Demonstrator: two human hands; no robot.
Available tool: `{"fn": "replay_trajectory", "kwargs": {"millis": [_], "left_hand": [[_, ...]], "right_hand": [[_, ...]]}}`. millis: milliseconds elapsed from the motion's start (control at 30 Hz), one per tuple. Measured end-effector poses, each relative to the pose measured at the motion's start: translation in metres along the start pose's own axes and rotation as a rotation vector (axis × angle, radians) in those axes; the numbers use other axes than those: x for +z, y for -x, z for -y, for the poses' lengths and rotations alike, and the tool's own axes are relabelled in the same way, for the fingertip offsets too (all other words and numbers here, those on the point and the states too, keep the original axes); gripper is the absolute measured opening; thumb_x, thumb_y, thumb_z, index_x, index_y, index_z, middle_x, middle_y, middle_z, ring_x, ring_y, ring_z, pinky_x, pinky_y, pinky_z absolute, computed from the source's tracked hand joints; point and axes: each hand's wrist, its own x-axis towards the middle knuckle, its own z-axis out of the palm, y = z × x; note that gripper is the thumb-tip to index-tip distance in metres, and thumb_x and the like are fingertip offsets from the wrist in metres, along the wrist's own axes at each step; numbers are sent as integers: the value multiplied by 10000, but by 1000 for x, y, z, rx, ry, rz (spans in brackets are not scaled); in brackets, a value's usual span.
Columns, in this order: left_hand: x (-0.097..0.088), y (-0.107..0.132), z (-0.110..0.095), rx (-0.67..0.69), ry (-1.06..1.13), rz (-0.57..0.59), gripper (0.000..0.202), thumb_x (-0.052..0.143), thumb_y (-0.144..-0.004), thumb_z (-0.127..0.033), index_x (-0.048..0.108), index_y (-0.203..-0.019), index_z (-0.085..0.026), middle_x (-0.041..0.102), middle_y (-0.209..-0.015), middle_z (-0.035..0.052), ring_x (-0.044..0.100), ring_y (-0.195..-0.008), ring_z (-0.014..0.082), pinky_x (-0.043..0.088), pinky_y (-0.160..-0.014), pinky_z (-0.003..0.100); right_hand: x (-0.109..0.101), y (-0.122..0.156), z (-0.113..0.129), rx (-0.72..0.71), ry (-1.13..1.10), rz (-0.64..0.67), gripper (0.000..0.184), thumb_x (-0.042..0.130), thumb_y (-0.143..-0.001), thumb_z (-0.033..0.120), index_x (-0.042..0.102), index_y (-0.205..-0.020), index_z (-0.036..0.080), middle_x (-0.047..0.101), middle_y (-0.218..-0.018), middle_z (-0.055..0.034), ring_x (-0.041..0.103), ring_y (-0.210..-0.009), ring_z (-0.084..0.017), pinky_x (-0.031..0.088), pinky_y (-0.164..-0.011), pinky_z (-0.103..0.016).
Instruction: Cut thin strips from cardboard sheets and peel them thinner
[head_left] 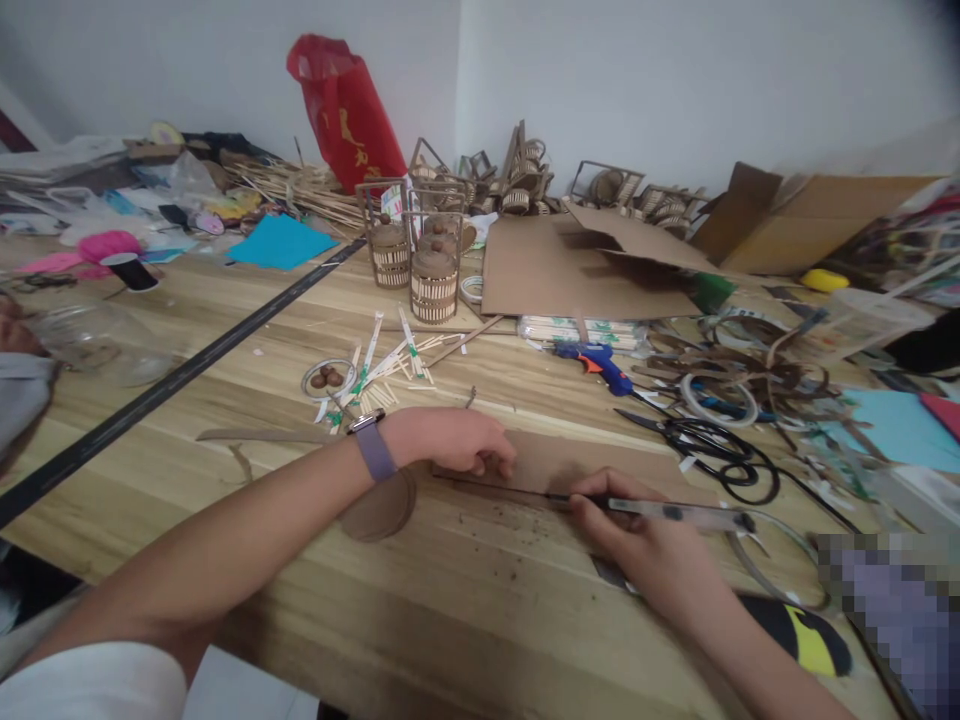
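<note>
My right hand (637,540) is closed around a utility knife (675,513) with a greyish handle; its tip rests at the near edge of a brown cardboard piece (600,460). On the left part of that cardboard, my left hand (465,440) presses down with curled fingers. A thin dark line runs along the cardboard's near edge between the hands. Round brown cardboard discs (380,508) lie under my left wrist. Small dark crumbs are scattered in front of the cardboard. Past my right hand lie black-handled scissors (720,450).
A blue glue gun (600,365) lies behind the cardboard. Thin sticks (394,365) and a tape roll (328,379) holding brown balls are beyond my left hand. Small lantern-like baskets (433,285) stand farther back. Large cardboard sheets (540,265) lie behind. Another person's sleeve (22,395) shows at left.
</note>
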Motion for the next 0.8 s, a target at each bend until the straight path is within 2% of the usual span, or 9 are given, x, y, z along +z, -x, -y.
{"fn": "replay_trajectory", "kwargs": {"millis": [133, 233, 367, 400, 567, 700, 800], "left_hand": [[1, 0, 1, -6, -2, -4, 368, 627, -858, 25, 722, -1119, -216, 703, -990, 18, 660, -877, 166, 454, -694, 228], [1, 0, 1, -3, 9, -5, 373, 619, -854, 38, 721, -1115, -208, 707, -975, 16, 663, -863, 161, 456, -685, 226], [0, -1, 0, 5, 27, -4, 392, 601, -830, 75, 715, -1092, -193, 711, -969, 13, 663, -837, 147, 456, -676, 216], [0, -1, 0, 8, 29, -5, 386, 601, -820, 81, 715, -1069, -190, 710, -965, 10, 661, -829, 146, 453, -669, 215], [1, 0, 0, 44, 34, -23, 276, 603, -792, 75, 679, -816, -189, 673, -824, -23, 614, -746, 144, 407, -620, 229], [3, 0, 1, 56, 37, -56, 271, 603, -769, 85, 630, -738, -182, 653, -792, -28, 583, -708, 136, 379, -601, 236], [3, 0, 1, 59, 36, -71, 263, 604, -768, 84, 619, -720, -174, 648, -778, -22, 568, -689, 136, 374, -599, 242]], "right_hand": [[-26, 5, -15, 65, 127, -46, 234, 570, -773, 429, 632, -628, 256, 667, -576, -10, 613, -506, -186, 484, -469, -273], [-30, 8, -15, 84, 137, -55, 246, 566, -783, 446, 630, -639, 258, 684, -610, -13, 602, -494, -176, 464, -442, -263], [-1, 8, 1, -10, -35, -66, 229, 563, -847, 423, 666, -735, 252, 677, -615, 1, 615, -537, -176, 457, -467, -254], [10, 6, 5, -45, -93, 1, 186, 583, -837, 389, 678, -767, 245, 701, -657, -10, 649, -600, -190, 490, -528, -267], [57, -10, 19, -116, -202, 86, 147, 573, -817, 333, 687, -819, 240, 751, -761, -23, 702, -714, -191, 540, -649, -281], [73, -18, 19, -151, -253, 116, 143, 555, -818, 322, 667, -817, 232, 767, -837, -49, 717, -784, -195, 555, -722, -295], [76, -20, 19, -159, -259, 128, 144, 548, -823, 320, 659, -820, 228, 765, -836, -55, 709, -751, -193, 552, -681, -294]]}}
